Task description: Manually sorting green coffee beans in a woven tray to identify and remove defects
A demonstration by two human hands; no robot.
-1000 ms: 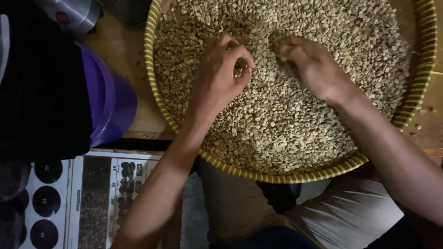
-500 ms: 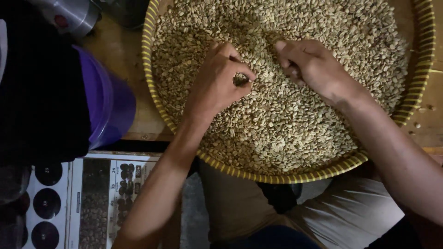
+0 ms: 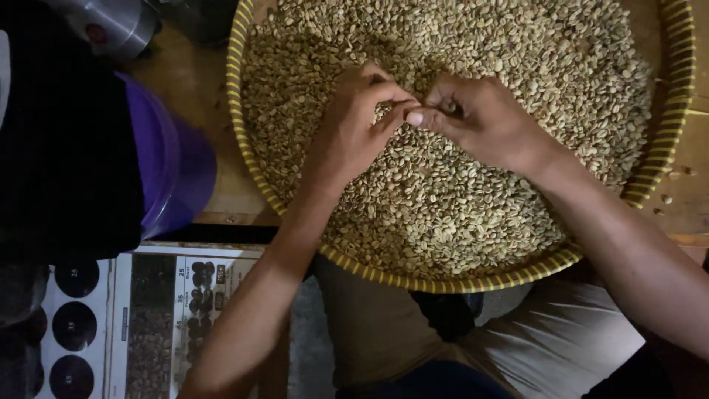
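L hand (image 3: pixel 353 133) & R hand (image 3: pixel 484 122) meet fingertip to fingertip, both curled, over pale green coffee beans (image 3: pixel 458 199) filling a round yellow-rimmed woven tray (image 3: pixel 443 284) on wooden counter (image 3: pixel 193 89). Purple tub (image 3: pixel 173 159) sits left of tray.

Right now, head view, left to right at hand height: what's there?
Purple bucket → tray's left rim → left hand → right hand → pale beans → tray's right rim → stray beans on wooden table.
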